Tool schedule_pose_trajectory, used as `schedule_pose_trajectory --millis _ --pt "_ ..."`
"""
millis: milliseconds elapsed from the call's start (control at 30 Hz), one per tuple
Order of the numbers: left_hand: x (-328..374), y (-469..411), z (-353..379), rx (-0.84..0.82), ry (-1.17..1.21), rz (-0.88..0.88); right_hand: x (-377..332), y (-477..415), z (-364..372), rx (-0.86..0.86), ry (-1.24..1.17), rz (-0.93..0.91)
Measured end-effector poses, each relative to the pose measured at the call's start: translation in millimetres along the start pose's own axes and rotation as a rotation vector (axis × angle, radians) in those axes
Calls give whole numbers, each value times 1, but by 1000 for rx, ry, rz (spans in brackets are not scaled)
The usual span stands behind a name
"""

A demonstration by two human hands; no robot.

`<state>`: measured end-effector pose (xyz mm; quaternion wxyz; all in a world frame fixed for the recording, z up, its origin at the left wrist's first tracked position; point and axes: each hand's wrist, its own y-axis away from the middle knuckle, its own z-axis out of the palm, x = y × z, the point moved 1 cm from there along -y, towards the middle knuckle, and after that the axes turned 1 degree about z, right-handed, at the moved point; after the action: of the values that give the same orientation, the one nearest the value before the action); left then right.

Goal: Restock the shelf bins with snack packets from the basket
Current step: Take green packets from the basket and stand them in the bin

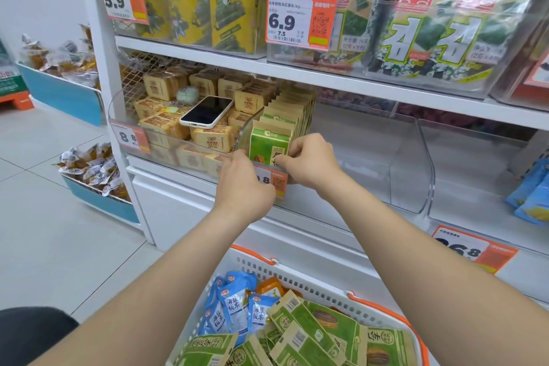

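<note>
Right hand (312, 161) pinches the front green snack packet (268, 146) by its right edge. Left hand (244, 185), at the packet's 7 o'clock, curls at the clear bin (395, 157) front lip; its hold is unclear. The bin has open room toward 3 o'clock.

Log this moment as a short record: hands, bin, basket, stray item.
left hand: at the clear plastic shelf bin's front; grip unclear
right hand: pinches the front green-and-tan snack packet's right edge
bin: matching packets stand upright in a row behind it
basket: white plastic basket with orange handles, holding green-and-tan packets and blue packets
stray item: black smartphone lying on tan square packs
</note>
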<state>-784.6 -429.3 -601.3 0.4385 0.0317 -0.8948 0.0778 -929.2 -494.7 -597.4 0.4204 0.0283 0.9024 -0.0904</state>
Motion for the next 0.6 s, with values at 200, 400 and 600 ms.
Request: schedule_pose_trajectory --millis 200,400,600 --pt "-4 0 4 -31 -32 28 -9 3 7 49 64 -31" --pt "-4 5 2 -114 -18 53 -14 11 5 106 124 16" --pt "-9 8 3 -137 -36 68 -10 38 0 225 248 -212"
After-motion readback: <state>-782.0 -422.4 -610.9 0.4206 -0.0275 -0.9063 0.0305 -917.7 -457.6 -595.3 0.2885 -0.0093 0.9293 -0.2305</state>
